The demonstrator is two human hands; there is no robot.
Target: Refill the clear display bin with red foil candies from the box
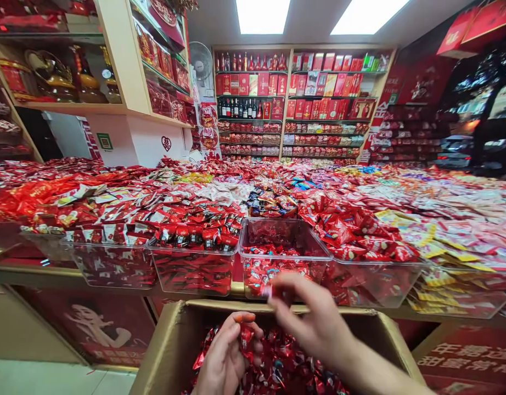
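- Gently, your left hand (226,354) curls round a red packet (247,336) above the carton (160,343); don't crush it.
- Steady your right hand (319,321) by the clear bin (286,257); blur hides whether its fingers grip anything.
- Clear the bin's rim.

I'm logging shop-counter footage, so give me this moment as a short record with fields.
Left hand: curled around a red packet
Right hand: raised over the cardboard box, blurred; grip unclear
Box contents: shiny wrapped pieces, mostly red
Clear bin ahead: filled lower than its neighbours
Background: shelves with bottles and gift boxes
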